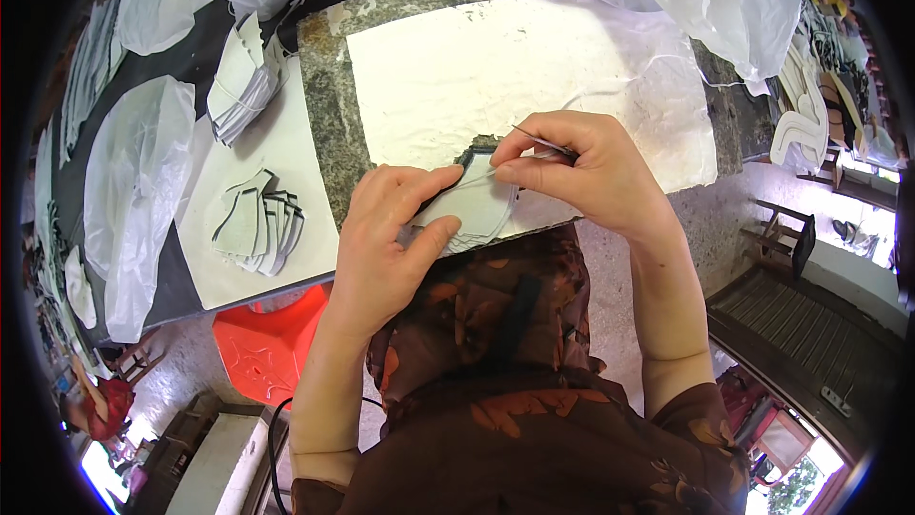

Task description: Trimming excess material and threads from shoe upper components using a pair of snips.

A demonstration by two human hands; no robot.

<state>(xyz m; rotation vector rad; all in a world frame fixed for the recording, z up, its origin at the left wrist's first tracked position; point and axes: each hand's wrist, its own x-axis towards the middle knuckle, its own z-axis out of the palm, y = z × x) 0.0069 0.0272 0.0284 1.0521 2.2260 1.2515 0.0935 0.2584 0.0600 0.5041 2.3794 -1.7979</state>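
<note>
two hands meet over a pale grey cut piece (474, 205) lying at the near edge of a white sheet (496, 77) spread on a speckled stone slab (329, 105). the left hand (386, 239) lies flat and spread, its fingertips and thumb pressing the piece down so it stays put. the right hand (591, 167) is closed narrow around a thin blade (541, 140), pinched between thumb and forefinger, its point low by the upper edge of the piece. the piece looks thin, light and limp, more like a soft sheet than a stiff board, so it would likely slide or buckle if left loose; it seems best held by pressing flat close to where the blade works, or lifted by an edge between two fingers. to the left, well apart, a fanned stack of similar grey pieces (259, 222) lies on a white board (286, 148), with a bound bundle of more pieces (246, 81) beyond it. clear plastic bags (143, 191) crowd the far left, and an orange stool (272, 343) stands below the table edge.
</note>
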